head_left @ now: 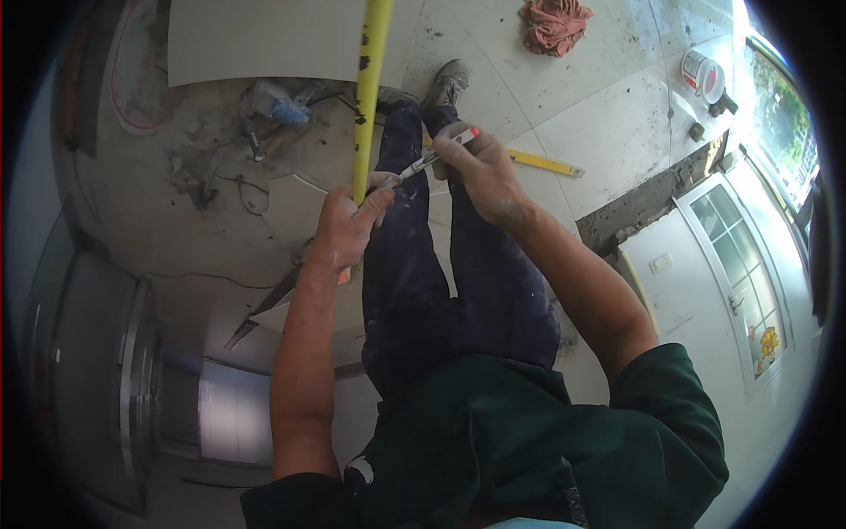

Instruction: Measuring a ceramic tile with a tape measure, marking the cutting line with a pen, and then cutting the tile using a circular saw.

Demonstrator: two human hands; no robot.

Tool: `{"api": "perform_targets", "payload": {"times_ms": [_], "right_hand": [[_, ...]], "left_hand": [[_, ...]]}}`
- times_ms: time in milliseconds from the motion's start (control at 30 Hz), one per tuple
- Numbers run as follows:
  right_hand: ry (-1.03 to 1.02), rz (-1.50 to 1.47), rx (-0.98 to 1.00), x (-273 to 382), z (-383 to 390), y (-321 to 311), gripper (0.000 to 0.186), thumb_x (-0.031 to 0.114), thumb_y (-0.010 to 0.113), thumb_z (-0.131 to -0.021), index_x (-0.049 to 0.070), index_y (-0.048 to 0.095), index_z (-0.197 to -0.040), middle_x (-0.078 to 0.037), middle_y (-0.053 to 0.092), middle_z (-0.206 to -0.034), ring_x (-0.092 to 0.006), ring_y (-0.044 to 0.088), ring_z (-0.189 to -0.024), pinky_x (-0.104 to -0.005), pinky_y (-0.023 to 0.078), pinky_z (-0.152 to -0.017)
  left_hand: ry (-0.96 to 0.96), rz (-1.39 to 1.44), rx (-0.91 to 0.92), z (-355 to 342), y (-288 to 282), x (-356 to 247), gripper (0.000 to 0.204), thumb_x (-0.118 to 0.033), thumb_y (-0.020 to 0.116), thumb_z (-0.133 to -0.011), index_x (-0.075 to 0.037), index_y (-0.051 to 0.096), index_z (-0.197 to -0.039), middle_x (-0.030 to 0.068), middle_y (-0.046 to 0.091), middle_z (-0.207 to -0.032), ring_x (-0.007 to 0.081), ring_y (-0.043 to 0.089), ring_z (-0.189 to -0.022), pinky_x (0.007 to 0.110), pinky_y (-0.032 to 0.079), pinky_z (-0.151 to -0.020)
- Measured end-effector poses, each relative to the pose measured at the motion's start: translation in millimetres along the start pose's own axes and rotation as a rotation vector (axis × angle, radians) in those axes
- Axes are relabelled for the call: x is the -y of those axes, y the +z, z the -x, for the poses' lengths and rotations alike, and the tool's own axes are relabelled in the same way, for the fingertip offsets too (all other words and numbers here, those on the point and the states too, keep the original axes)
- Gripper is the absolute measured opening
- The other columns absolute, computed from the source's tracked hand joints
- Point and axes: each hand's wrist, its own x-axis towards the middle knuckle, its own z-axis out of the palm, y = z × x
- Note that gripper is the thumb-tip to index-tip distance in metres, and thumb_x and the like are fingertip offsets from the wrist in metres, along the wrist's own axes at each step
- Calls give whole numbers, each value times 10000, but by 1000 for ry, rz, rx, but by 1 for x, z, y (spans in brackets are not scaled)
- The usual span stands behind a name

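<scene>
My left hand (357,212) is closed on a long yellow strip with dark marks (367,106), which runs up out of view. My right hand (476,172) grips a slim white and silver pen-like tool (423,163) with a red end, its tip at my left hand's fingers. Whether those fingers hold anything besides the strip is too small to make out. Both hands are over my dark, dust-marked trouser legs (404,264). Behind my right hand, a flat yellow bar (542,160) lies on the floor.
Around me are a pale panel (256,40), a crumpled pink cloth (553,26), a white bucket (702,75), blue plastic with tools (286,110), loose cables (203,278) and broken tile. A dark trench (634,203) runs beside a white glazed door (727,264) at right.
</scene>
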Motion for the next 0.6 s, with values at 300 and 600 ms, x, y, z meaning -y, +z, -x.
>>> {"api": "perform_targets", "payload": {"times_ms": [300, 600], "right_hand": [[-115, 739, 503, 18, 17, -62, 100, 106, 665, -850, 14, 660, -889, -96, 659, -794, -202, 647, -758, -343, 502, -698], [-427, 998, 500, -18, 63, -75, 123, 151, 614, -862, 31, 636, -870, -166, 630, -795, -355, 631, -793, -443, 496, -712]], "left_hand": [[-155, -90, 187, 10, 30, 22, 333, -175, 633, -929, 33, 620, -1188, 47, 652, -815, 97, 609, -657, 244, 490, -597], [-245, -272, 172, 30, 71, 29, 312, -136, 643, -908, 47, 634, -1160, 48, 646, -706, 91, 597, -629, 241, 486, -588]]}}
